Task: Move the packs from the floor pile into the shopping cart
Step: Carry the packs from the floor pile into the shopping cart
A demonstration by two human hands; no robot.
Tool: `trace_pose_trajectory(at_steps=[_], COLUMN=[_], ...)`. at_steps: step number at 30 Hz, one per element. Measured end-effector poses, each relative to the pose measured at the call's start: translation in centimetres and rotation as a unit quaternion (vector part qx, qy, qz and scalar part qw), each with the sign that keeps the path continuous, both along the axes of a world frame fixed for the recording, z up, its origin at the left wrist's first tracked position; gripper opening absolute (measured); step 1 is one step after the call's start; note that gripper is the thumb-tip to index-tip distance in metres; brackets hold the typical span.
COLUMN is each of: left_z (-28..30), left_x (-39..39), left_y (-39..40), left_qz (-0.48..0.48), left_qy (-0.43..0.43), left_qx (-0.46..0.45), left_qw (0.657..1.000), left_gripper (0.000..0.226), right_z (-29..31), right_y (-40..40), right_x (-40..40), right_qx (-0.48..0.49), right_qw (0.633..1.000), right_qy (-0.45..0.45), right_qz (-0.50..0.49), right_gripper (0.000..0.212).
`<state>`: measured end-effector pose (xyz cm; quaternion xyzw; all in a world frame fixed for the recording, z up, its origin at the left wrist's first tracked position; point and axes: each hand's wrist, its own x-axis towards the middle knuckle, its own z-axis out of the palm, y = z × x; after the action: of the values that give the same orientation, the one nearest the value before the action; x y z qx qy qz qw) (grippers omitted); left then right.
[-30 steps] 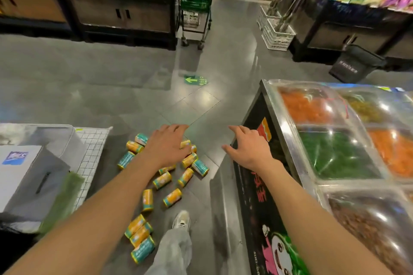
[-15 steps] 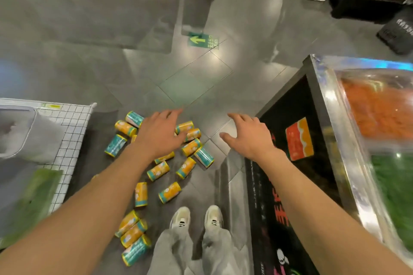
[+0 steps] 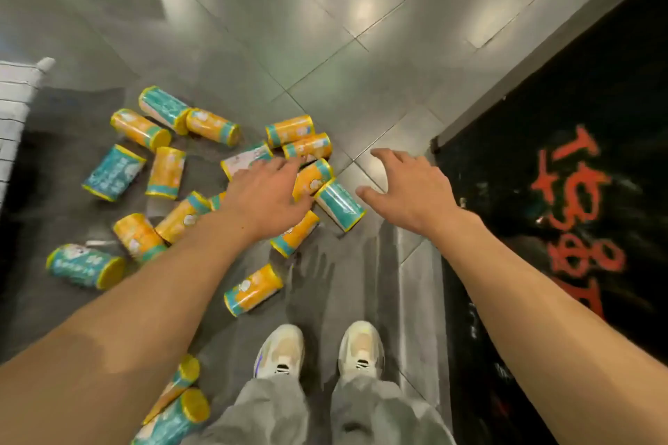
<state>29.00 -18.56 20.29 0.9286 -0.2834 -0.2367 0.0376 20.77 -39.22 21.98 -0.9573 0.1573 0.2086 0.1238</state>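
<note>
Several cylindrical packs in orange and teal lie scattered on the grey tiled floor, among them an orange pack (image 3: pixel 253 289) near my feet and a teal pack (image 3: pixel 339 204) between my hands. My left hand (image 3: pixel 267 197) hovers palm down over the middle of the pile, fingers spread, holding nothing. To its right my right hand (image 3: pixel 408 188) is open too, just right of the teal pack. A white wire corner of the shopping cart (image 3: pixel 16 101) shows at the left edge.
A black display counter with red lettering (image 3: pixel 578 191) runs along the right side. My two light sneakers (image 3: pixel 318 350) and grey trouser legs stand at the bottom centre. Two more packs (image 3: pixel 177 405) lie by my left forearm.
The view has tilted down and closer to the floor. Both hands have dropped toward the pile, the left one over the packs. The counter's food trays and most of the cart have left view.
</note>
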Motion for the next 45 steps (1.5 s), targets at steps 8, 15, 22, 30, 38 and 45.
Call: trace_pose_trajectory(at_steps=[8, 15, 22, 30, 38, 45], left_z=[-19.1, -27.2, -29.5, -28.8, -31.9, -34.0], left_x=[2.1, 3.9, 3.9, 2.3, -1.7, -2.2], left_y=[0.8, 1.0, 1.9, 4.3, 0.5, -0.9], left_qz=[-0.001, -0.020, -0.014, 0.013, 0.110, 0.168], left_qy=[0.002, -0.037, -0.043, -0.025, 0.090, 0.092], left_qx=[-0.004, 0.007, 0.010, 0.013, 0.003, 0.019], left_qw=[1.000, 0.999, 0.999, 1.000, 0.990, 0.981], left_gripper=[0.071, 0.074, 0.075, 0.072, 0.097, 0.082], right_z=[-18.7, -28.1, -33.2, -34.9, -32.6, -28.2], right_y=[-0.2, 0.0, 1.1, 2.6, 1.1, -0.4], right_x=[2.6, 4.1, 4.5, 4.8, 4.3, 3.3], right_qx=[0.003, 0.001, 0.037, 0.080, 0.128, 0.135], right_qw=[1.000, 1.000, 0.998, 0.990, 0.973, 0.966], right_qy=[-0.002, 0.019, 0.039, 0.037, -0.046, -0.088], right_qz=[0.001, 0.005, -0.017, -0.110, -0.187, -0.204], right_gripper=[0.076, 0.082, 0.085, 0.096, 0.086, 0.093])
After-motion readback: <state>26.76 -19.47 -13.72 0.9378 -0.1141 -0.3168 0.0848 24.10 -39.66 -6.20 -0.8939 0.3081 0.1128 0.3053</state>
